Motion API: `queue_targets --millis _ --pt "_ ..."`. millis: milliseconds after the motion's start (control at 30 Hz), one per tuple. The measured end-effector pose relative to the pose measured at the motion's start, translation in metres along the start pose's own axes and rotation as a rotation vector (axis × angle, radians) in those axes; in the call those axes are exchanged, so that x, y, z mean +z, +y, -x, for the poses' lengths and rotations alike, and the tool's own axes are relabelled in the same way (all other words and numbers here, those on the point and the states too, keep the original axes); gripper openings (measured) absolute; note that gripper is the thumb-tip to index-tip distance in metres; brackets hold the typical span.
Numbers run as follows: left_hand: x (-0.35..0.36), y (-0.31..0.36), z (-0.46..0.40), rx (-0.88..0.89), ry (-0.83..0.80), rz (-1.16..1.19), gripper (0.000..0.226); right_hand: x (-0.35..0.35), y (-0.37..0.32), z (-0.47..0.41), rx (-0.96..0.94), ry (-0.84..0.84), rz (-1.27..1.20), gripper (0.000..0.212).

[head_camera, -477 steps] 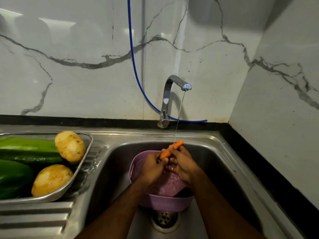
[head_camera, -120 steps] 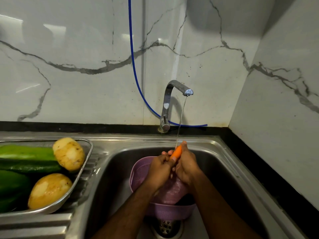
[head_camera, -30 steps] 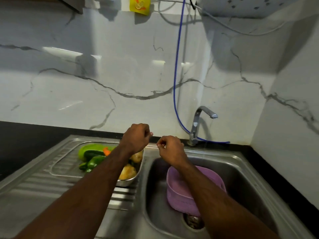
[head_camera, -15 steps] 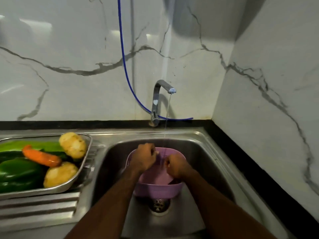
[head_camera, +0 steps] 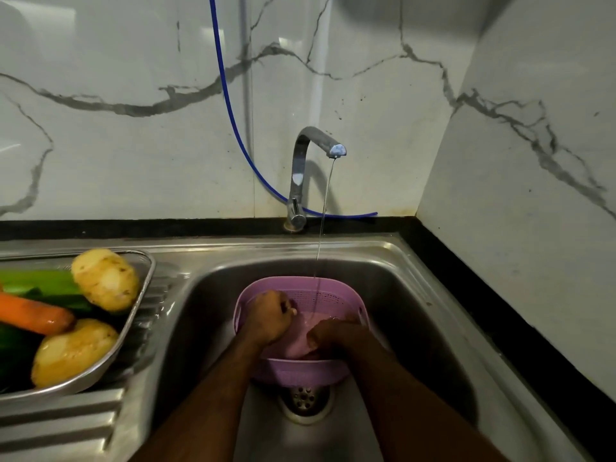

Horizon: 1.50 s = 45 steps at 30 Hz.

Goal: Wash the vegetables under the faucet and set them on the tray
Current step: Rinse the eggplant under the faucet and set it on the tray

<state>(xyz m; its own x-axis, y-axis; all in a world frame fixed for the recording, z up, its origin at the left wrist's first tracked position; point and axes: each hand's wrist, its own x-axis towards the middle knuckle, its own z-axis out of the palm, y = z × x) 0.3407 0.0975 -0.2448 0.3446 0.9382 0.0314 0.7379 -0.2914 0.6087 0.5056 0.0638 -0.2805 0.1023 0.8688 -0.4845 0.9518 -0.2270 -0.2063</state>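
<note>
- Carrot (head_camera: 33, 317) lies on tray (head_camera: 140, 315), touching two potatoes.
- Left hand (head_camera: 270, 317) curled, empty, inside purple basket (head_camera: 300, 373).
- Right hand (head_camera: 336, 335) in basket; grip unclear.
- Faucet (head_camera: 301, 175) running.

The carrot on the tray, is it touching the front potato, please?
Touching: the head view shows the carrot's tip resting against the front potato, no gap.
</note>
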Motion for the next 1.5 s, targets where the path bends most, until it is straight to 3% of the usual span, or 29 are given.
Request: queue_targets --millis 167,267,500,600,700,767,867,1033,1200,1500 --pt "0.001 -0.005 0.000 -0.011 0.049 0.146 0.017 -0.016 0.002 0.010 -0.171 0.109 -0.224 0.040" --pt "0.002 -0.008 -0.001 0.037 0.025 0.158 0.029 -0.025 -0.002 0.014 -0.236 0.189 -0.404 0.009" --pt "-0.002 -0.007 -0.004 -0.037 0.095 0.333 0.018 -0.049 -0.002 0.025 -0.252 0.370 -0.937 0.023" --pt "-0.002 -0.006 -0.005 -0.061 0.105 0.339 0.012 -0.060 -0.001 0.026 -0.238 0.340 -1.134 0.023" --pt "-0.001 -0.007 -0.006 -0.019 0.069 0.353 0.023 -0.064 -0.003 0.023 -0.236 0.315 -1.300 0.029" --pt "0.000 -0.007 -0.007 0.018 0.039 0.413 0.031 -0.065 -0.006 0.022 -0.226 0.324 -1.393 0.031" --pt "0.001 -0.004 -0.006 0.021 -0.001 0.542 0.025 -0.064 -0.010 0.024 -0.232 0.318 -1.524 0.027" --pt "0.000 0.014 -0.004 0.002 0.014 0.782 0.016 -0.057 -0.024 0.032 -0.277 0.187 -1.477 0.018" --pt "-0.003 0.025 -0.002 -0.013 0.096 0.774 0.013 -0.055 -0.032 0.038 -0.309 0.051 -1.558 0.026" --pt "0.001 0.040 0.003 -0.002 0.049 0.687 0.007 -0.055 -0.044 0.025 -0.130 0.289 -1.728 0.033"
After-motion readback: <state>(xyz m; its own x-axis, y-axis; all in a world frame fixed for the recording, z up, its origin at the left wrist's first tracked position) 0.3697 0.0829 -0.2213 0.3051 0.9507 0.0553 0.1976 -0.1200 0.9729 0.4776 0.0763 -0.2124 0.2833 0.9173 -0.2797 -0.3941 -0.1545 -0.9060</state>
